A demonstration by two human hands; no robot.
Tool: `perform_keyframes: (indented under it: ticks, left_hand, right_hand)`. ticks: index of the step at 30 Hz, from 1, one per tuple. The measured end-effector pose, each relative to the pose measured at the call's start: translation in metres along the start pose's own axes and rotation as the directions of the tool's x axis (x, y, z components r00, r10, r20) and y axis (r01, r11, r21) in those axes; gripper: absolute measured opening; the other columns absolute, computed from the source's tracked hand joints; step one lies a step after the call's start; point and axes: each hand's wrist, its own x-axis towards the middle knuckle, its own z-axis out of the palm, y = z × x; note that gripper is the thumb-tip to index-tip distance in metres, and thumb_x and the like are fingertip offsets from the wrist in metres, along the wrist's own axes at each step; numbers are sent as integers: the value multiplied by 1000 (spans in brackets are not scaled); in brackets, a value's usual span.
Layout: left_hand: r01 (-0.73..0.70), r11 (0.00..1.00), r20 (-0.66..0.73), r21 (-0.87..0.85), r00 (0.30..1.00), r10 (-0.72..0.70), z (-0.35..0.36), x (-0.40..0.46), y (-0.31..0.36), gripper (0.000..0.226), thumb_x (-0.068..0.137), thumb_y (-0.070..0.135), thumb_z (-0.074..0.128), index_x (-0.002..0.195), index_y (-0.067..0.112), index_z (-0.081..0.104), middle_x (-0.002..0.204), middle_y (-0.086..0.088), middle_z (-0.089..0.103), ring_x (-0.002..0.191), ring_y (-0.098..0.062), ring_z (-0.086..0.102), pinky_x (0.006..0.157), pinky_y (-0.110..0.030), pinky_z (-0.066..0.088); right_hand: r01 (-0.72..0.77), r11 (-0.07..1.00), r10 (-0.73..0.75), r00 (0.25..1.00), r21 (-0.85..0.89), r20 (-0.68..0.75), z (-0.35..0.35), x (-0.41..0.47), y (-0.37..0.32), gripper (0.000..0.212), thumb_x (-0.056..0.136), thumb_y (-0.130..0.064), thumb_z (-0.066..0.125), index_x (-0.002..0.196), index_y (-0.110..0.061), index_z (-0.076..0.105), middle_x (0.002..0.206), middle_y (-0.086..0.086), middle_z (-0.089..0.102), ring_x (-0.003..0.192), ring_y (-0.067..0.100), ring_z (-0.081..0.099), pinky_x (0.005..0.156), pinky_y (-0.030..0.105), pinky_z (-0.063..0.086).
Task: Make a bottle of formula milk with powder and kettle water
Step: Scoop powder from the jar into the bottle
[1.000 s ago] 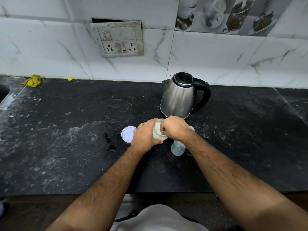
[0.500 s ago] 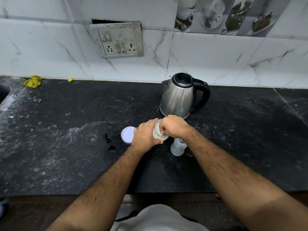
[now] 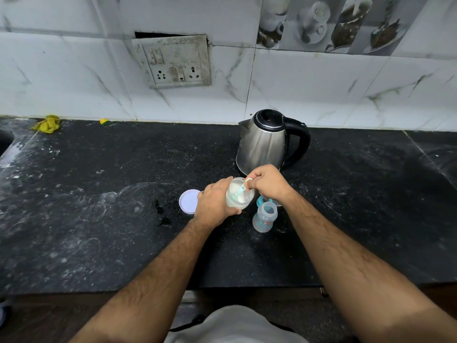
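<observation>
A clear jar of white formula powder point(image 3: 238, 200) stands on the black counter point(image 3: 99, 219), and my left hand point(image 3: 214, 203) grips its side. My right hand point(image 3: 268, 184) pinches the handle of a teal scoop point(image 3: 241, 191) whose bowl dips into the powder. Just right of the jar stands an open, translucent baby bottle point(image 3: 264, 216) with its mouth uncovered. A teal bottle ring point(image 3: 262, 200) lies behind it, partly hidden by my right wrist. The steel kettle point(image 3: 265, 142) with a black handle stands behind my hands.
The jar's white lid point(image 3: 188, 201) lies flat to the left of my left hand. A yellow cloth point(image 3: 47, 123) and a small yellow-green scrap point(image 3: 103, 122) sit by the back wall at left. A sink edge point(image 3: 5, 142) shows at far left. A socket panel point(image 3: 173, 61) is on the wall.
My right hand has drawn back from over the jar mouth, so the teal scoop and the powder inside now show. My left hand still holds the jar in place.
</observation>
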Motion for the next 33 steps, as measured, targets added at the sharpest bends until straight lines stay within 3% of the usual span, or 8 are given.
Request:
perform_keyframes:
  ticks: [3, 5, 10, 17, 23, 25, 28, 33]
  left_hand:
    - [-3, 1000, -2, -5, 1000, 3, -1, 0, 0, 99, 62, 39, 89, 147, 33, 39, 146, 11, 50, 133, -23, 45, 104, -45, 38]
    - [-5, 1000, -1, -5, 1000, 5, -3, 0, 0, 97, 62, 39, 89, 145, 33, 40, 144, 11, 52, 132, -24, 46, 104, -46, 39]
    - [5, 999, -8, -51, 1000, -6, -1, 2, -3, 92, 56, 43, 87, 137, 42, 43, 133, 16, 58, 125, -22, 53, 98, -49, 44]
    - [3, 931, -21, -366, 1000, -12, 4, 4, -16, 72, 52, 34, 82, 114, 51, 49, 111, 22, 65, 108, -10, 61, 96, -44, 50]
    - [39, 879, -21, -474, 998, -56, 10, 4, -25, 75, 61, 16, 90, 116, 47, 50, 113, 24, 63, 110, -6, 59, 103, -37, 47]
    - [60, 890, -25, -452, 996, -80, 14, 5, -27, 81, 60, 25, 91, 128, 38, 50, 125, 16, 63, 118, -10, 58, 106, -39, 45]
    - [157, 889, -7, -430, 984, -177, 21, 2, -28, 117, 61, 32, 92, 155, 18, 25, 150, 3, 49, 138, -17, 45, 115, -41, 36]
    - [183, 895, -149, -406, 953, -262, 32, -20, -26, 117, 63, 37, 92, 155, 13, 24, 148, -2, 47, 132, -17, 47, 112, -39, 40]
  right_hand:
    - [-16, 1000, 17, 999, 18, -38, 0, 1, 2, 8, 82, 2, 71, 76, -4, 73, 40, -12, 55, 30, -2, 45, 34, 9, 31]
    - [-41, 998, 44, 998, 52, -54, 0, 2, 3, 8, 81, 0, 70, 74, -4, 72, 44, -11, 57, 31, 1, 44, 34, 12, 31]
    - [-76, 976, 95, 992, 203, -87, -3, 1, 7, 6, 80, 0, 68, 79, 5, 72, 69, 17, 66, 36, 11, 36, 35, 20, 31]
    - [-47, 938, 106, 982, 344, -155, -10, -3, 9, 6, 81, 0, 66, 79, 3, 72, 74, 19, 67, 37, 11, 33, 37, 21, 32]
    - [-26, 891, 132, 970, 453, -204, -18, -16, 10, 8, 84, -1, 65, 84, 3, 72, 75, 14, 68, 39, 10, 33, 35, 20, 32]
    - [-18, 886, 134, 966, 463, -219, -22, -20, 13, 8, 84, -1, 66, 86, 4, 72, 75, 14, 68, 40, 11, 34, 36, 21, 32]
    - [-8, 889, 137, 959, 457, -249, -26, -27, 20, 9, 83, -1, 66, 85, 5, 72, 74, 14, 68, 38, 10, 37, 39, 23, 33]
    - [5, 890, 152, 940, 456, -305, -33, -43, 35, 7, 79, 0, 67, 77, 6, 70, 55, 13, 54, 36, 12, 38, 38, 23, 33]
